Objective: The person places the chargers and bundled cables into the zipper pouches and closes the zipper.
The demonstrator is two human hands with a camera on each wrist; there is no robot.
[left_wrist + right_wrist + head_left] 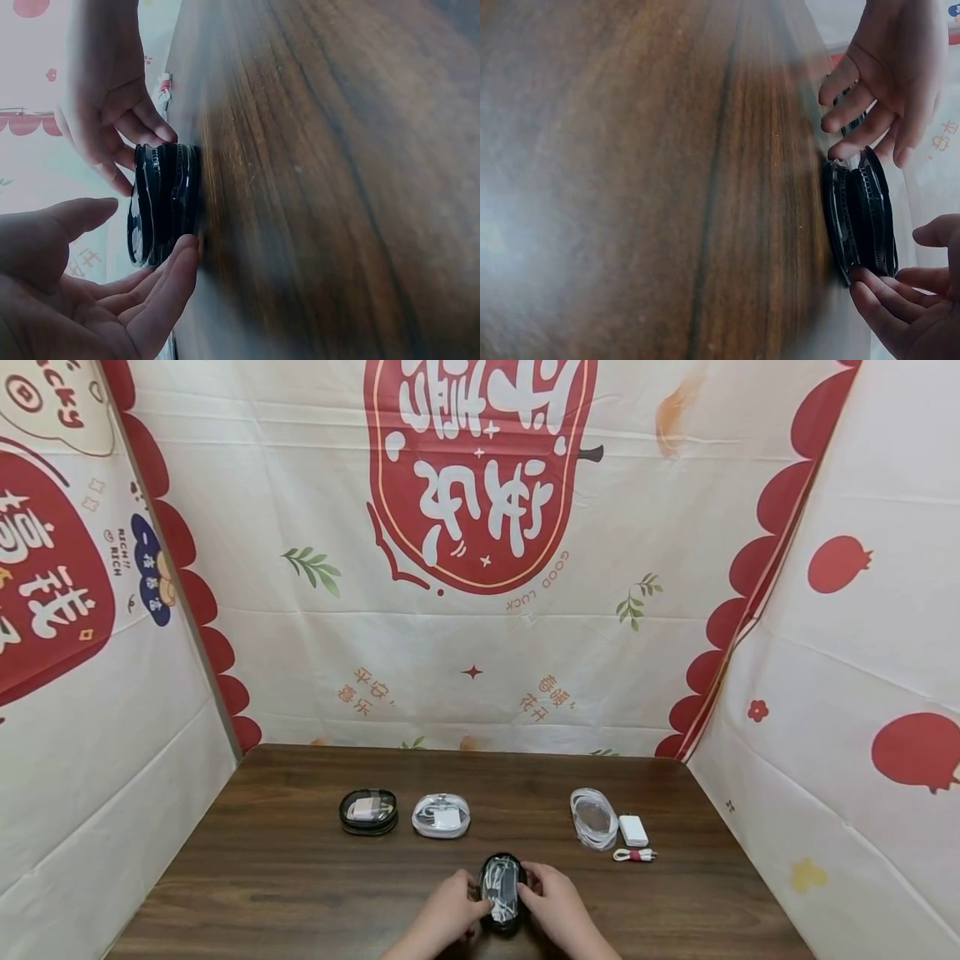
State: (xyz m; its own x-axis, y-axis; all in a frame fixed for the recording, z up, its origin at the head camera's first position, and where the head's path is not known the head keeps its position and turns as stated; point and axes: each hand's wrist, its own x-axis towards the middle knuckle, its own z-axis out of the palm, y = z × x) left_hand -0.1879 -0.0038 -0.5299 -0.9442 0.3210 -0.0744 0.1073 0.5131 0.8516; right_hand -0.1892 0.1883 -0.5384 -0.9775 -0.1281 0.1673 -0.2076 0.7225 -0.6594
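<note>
A black oval zip case [502,892] with a clear top lies near the front of the brown table, a whitish cable showing inside. From its left side, the fingers of my left hand [452,906] touch the rim; the left wrist view has that hand [112,292] with fairly straight fingers and its thumb raised off the case [163,202]. On the opposite side my right hand [557,902] meets the edge. In the right wrist view my right hand [922,300] touches the case [860,217] with its fingertips, thumb held apart.
Behind the case on the table [262,860] sit a black-rimmed oval case [368,812] and a white-rimmed one [441,817]. Farther right are a coiled clear-white cable [594,818], a white charger block [633,831] and a short white cable with a red band [634,855]. Printed cloth surrounds the table.
</note>
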